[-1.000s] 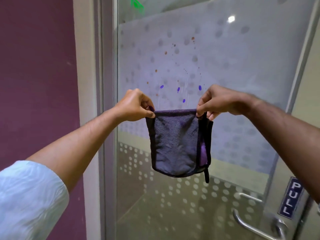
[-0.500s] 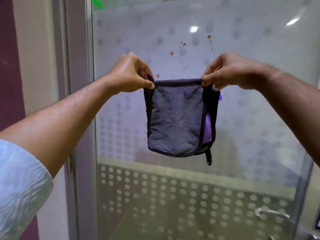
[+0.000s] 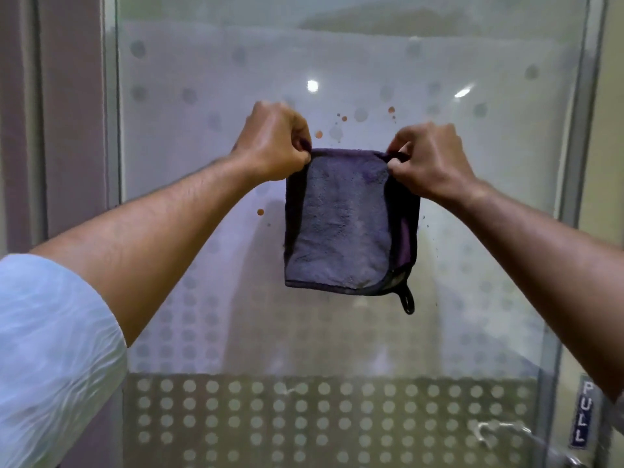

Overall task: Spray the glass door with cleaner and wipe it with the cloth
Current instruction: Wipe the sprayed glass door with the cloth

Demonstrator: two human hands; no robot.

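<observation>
Grey-purple cloth [image 3: 341,228]; dotted frosted glass door [image 3: 337,410]

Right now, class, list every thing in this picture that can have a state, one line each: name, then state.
cloth: folded, hanging by its top corners in front of the glass, loop tag dangling at the lower right.
left hand: pinching the cloth's top left corner.
right hand: pinching the top right corner.
glass door: frosted with dots, spotted with brown stains.
PULL sign: fixed at the door's right edge.
</observation>
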